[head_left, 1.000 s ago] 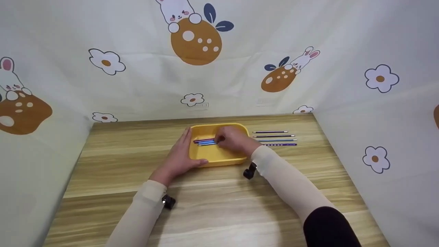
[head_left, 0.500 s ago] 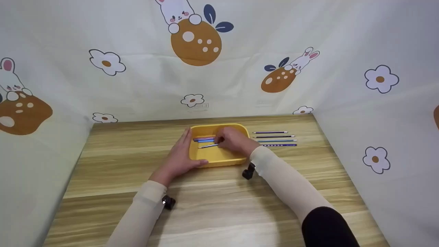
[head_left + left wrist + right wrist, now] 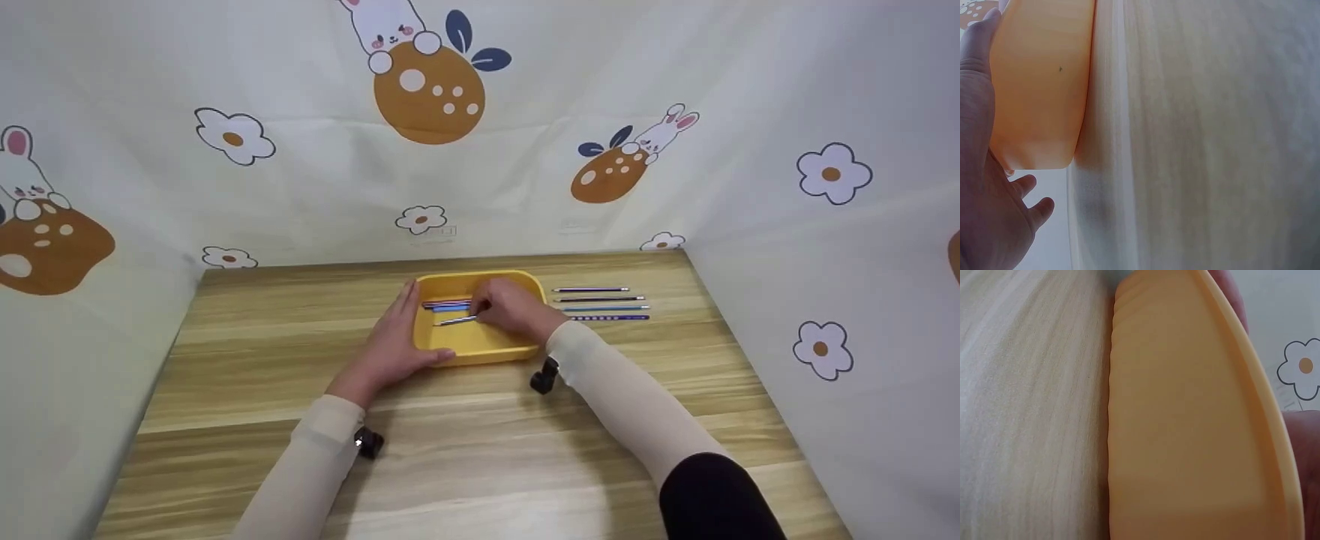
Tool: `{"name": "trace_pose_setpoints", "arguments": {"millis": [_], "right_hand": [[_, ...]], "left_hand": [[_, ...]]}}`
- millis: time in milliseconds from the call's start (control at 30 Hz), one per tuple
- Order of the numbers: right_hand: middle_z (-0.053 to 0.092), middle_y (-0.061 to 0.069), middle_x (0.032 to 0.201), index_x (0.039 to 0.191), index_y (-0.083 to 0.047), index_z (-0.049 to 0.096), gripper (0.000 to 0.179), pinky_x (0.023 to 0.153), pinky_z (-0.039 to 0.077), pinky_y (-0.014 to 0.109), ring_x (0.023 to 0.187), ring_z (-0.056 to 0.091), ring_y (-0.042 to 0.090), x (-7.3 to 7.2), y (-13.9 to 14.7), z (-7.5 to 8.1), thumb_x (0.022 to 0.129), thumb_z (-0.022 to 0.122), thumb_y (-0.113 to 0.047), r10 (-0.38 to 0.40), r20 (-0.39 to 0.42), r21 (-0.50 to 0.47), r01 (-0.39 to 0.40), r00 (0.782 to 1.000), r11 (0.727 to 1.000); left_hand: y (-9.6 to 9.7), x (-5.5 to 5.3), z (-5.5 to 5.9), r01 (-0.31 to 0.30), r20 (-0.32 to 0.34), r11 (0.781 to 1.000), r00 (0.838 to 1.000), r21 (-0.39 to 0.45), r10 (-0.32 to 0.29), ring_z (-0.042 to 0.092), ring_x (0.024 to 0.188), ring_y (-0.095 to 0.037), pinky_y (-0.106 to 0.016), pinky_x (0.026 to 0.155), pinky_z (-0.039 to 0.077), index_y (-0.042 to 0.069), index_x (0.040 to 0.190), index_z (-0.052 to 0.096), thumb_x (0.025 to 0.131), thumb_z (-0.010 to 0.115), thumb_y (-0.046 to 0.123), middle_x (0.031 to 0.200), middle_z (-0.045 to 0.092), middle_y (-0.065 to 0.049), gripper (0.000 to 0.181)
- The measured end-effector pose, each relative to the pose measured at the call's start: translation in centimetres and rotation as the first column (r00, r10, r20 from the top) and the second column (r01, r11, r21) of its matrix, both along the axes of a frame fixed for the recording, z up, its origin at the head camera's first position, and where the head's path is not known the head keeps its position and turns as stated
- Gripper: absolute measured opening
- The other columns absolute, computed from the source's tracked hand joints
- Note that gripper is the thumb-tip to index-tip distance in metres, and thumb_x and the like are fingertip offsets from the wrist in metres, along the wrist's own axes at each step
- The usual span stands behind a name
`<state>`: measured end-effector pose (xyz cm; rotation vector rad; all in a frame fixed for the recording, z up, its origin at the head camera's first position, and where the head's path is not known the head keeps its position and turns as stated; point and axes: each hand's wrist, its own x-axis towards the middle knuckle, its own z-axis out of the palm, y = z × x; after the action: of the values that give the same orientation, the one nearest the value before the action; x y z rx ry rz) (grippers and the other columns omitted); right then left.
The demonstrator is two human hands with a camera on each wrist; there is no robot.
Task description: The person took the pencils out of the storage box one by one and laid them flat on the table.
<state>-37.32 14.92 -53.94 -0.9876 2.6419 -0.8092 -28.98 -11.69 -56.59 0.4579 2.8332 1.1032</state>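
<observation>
A yellow plastic basin [image 3: 480,354] stands on the wooden table, seen from above in the head view. Against its left end rests my left hand [image 3: 382,349], fingers straight along the side and thumb across the front rim. In the left wrist view the left hand [image 3: 988,185] lies beside the basin's orange-looking wall [image 3: 1044,84]. My right hand [image 3: 514,306] is inside the basin, pinching a dark and pale pencil [image 3: 454,321] that points left. Behind that pencil lie blue pencils [image 3: 450,308] and a dark red one [image 3: 435,303], partly hidden by the right hand.
Several pencils lie in a row right of the basin: a dark one [image 3: 592,289], a black one [image 3: 604,298], a blue one [image 3: 611,307] and a purple patterned one [image 3: 619,317]. A printed cloth [image 3: 510,180] hangs around the table [image 3: 480,450].
The right hand has drawn the pinched pencil toward the front of the basin, apart from the others. It tilts slightly more now. The left hand has stayed in place.
</observation>
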Motion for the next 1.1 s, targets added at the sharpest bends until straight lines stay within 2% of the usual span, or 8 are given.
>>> {"name": "trace_pose_setpoints", "arguments": {"millis": [333,767,1100], "right_hand": [[0.079,0.005,0.105,0.104,-0.005,0.087,0.012,0.092,0.061,0.036,0.098,0.069,0.019,0.09,0.0,-0.38,0.098,0.079,0.003,0.045,-0.039,0.009,-0.045,0.998,0.999],[0.074,-0.003,0.102,0.106,-0.013,0.084,0.009,0.085,0.059,0.032,0.093,0.065,0.015,-0.14,0.2,0.2,0.101,0.079,-0.008,0.076,0.029,0.027,-0.076,0.997,0.997],[0.07,-0.005,0.099,0.104,-0.012,0.083,0.007,0.082,0.057,0.032,0.092,0.064,0.014,0.23,0.22,0.37,0.1,0.077,-0.009,0.115,0.005,-0.002,-0.115,0.993,0.993]], "left_hand": [[0.04,0.13,0.0,-0.001,0.004,1.0,1.0,0.014,0.001,0.013,0.17,-0.035,-0.056,0.135,0.021,0.013,0.179,0.004,0.081,0.093,0.067,0.187,0.001,-0.006,0.143],[0.02,-0.07,-0.08,0.005,-0.013,1.0,1.0,0.008,-0.005,0.013,0.17,-0.035,-0.055,0.135,0.021,0.012,0.179,0.004,0.081,0.092,0.068,0.187,0.002,-0.009,0.143],[0.03,-0.05,-0.11,0.005,-0.007,1.0,1.0,0.012,-0.005,0.012,0.17,-0.035,-0.056,0.135,0.021,0.013,0.179,0.004,0.081,0.092,0.067,0.187,0.003,-0.01,0.142]]}}
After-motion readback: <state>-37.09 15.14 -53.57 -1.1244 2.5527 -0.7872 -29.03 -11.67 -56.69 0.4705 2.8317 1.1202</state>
